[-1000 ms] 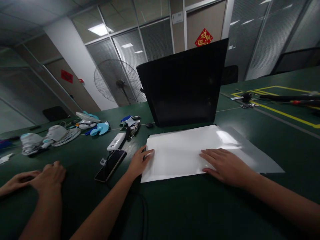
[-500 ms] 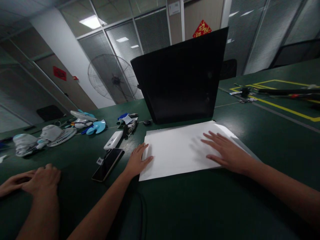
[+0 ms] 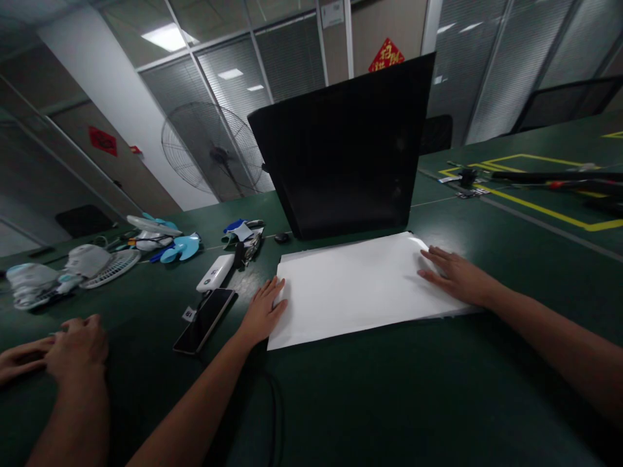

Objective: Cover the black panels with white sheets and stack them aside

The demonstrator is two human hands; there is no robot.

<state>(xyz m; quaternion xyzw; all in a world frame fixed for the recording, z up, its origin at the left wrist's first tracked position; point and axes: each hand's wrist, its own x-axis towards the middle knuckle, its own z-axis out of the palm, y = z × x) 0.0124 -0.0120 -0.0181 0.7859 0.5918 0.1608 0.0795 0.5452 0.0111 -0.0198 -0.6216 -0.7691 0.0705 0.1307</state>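
A large white sheet of paper (image 3: 345,285) lies in front of me over what looks like a dark laptop with a raised black screen (image 3: 348,155). On the sheet's left edge rests my left hand (image 3: 263,310), its fingers stretched out and the thumb over the paper. At the right end of the sheet lies my right hand (image 3: 452,275), palm down with the fingers extended. Neither hand grips anything. The paper hides whatever is beneath it.
Left of my left hand are a smartphone (image 3: 204,321), a white power bank (image 3: 215,272), and keys (image 3: 252,245). Farther left sit small white fans (image 3: 87,261). Another person's hands (image 3: 78,347) rest at the left. Yellow tape (image 3: 540,211) marks the table at right.
My right hand has moved right, from over the paper to its right end, and the sheet's right side now lies flatter. My left hand stays at the left edge. The view has shifted slightly.
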